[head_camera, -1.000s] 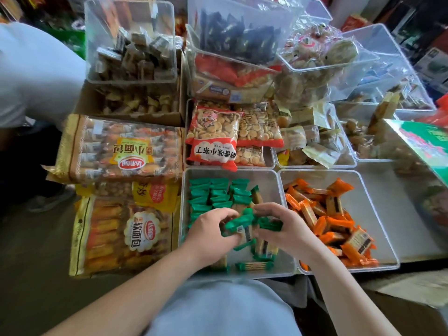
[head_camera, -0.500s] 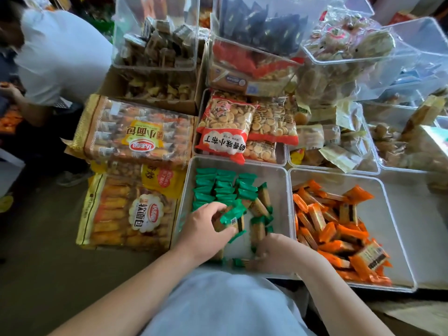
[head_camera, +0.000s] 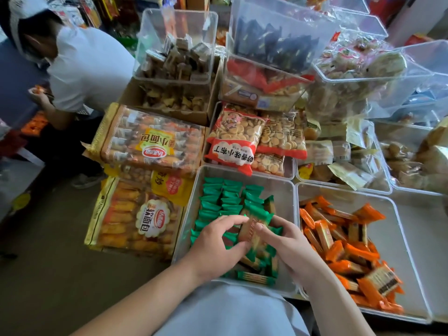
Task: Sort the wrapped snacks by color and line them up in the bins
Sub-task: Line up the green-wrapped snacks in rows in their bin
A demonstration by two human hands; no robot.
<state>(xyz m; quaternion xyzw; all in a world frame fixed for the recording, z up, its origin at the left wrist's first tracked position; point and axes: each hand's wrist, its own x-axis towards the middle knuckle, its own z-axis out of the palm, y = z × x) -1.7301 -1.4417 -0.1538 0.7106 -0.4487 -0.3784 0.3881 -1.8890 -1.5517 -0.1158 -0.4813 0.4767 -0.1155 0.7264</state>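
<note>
A clear bin point(head_camera: 282, 187) right in front of me holds green-wrapped snacks. Neat rows of green wrappers point(head_camera: 219, 197) fill its far left part, and loose ones point(head_camera: 254, 278) lie near its front. My left hand point(head_camera: 213, 246) and my right hand point(head_camera: 288, 243) meet over the bin's middle and together hold a small bunch of green-wrapped snacks point(head_camera: 253, 229). My fingers curl round the bunch from both sides. To the right, a second clear bin point(head_camera: 397, 221) holds a loose pile of orange-wrapped snacks point(head_camera: 344, 248).
Behind the two bins stand biscuit bags point(head_camera: 236, 144), several clear bins of other snacks point(head_camera: 179, 57) and a cardboard box point(head_camera: 169, 100). Large bread packs point(head_camera: 150, 144) lie to the left. Another person in a white shirt point(head_camera: 84, 66) bends over at the far left.
My right hand has come up from the bin's front edge to join the left hand over the middle. Both now hold a bunch of green snacks. The camera view has shifted.
</note>
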